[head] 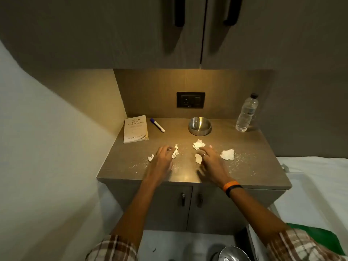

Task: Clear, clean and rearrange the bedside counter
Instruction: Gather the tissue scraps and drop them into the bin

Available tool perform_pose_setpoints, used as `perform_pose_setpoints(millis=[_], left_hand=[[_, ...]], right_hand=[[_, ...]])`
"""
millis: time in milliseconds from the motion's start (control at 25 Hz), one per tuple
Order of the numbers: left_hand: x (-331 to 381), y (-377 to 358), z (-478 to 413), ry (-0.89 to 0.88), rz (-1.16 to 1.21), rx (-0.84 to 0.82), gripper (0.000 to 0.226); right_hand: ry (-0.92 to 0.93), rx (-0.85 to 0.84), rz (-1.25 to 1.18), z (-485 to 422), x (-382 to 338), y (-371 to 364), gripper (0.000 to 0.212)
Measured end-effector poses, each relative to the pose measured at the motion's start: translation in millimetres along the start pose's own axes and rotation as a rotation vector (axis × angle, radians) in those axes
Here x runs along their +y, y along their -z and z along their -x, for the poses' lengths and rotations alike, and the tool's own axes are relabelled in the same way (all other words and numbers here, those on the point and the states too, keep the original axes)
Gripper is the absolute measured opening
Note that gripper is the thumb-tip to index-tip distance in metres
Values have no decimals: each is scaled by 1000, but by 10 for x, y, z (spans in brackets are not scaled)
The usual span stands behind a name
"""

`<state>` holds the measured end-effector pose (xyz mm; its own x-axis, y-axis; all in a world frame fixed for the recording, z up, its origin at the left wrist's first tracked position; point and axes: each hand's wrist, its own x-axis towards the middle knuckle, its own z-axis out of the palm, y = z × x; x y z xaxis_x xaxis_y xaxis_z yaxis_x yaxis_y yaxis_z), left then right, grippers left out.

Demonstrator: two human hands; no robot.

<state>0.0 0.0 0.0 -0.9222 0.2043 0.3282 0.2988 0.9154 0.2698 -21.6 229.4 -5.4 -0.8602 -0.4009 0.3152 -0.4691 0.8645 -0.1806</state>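
Note:
The brown bedside counter (244, 147) carries several crumpled white tissues and scattered white crumbs. My left hand (163, 157) rests over one tissue (175, 151), fingers curled around it; a small scrap (150, 157) lies to its left. My right hand (211, 157) lies on another tissue (198, 158), with a bigger wad (198, 144) just beyond its fingertips. A further wad (228, 154) sits to its right. A white book (135, 129), a blue-capped marker (157, 125), a steel ashtray (199, 126) and a clear water bottle (246, 113) stand along the back.
A black wall socket (190, 100) sits in the back panel under cupboard doors. White bedding (320, 185) lies to the right with a green item (320, 238) on it. A steel bin (233, 254) stands on the floor below. A wall closes the left side.

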Motion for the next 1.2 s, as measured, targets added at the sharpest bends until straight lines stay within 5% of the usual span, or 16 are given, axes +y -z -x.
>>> perform_pose_setpoints(millis=[160, 360, 640, 1000, 1200], left_hand=[[-266, -254, -355, 56, 35, -173, 56], [-488, -513, -665, 15, 19, -317, 45], [-752, -362, -453, 126, 81, -66, 25], [-976, -346, 16, 262, 90, -76, 25], [-615, -436, -246, 236, 223, -15, 23]], right_hand=[[-95, -198, 43, -178, 130, -334, 38], [-148, -214, 64, -356, 160, -503, 29], [-321, -29, -88, -809, 256, -516, 18], [-277, -96, -100, -931, 208, -606, 23], [-450, 103, -213, -632, 316, -360, 20]])
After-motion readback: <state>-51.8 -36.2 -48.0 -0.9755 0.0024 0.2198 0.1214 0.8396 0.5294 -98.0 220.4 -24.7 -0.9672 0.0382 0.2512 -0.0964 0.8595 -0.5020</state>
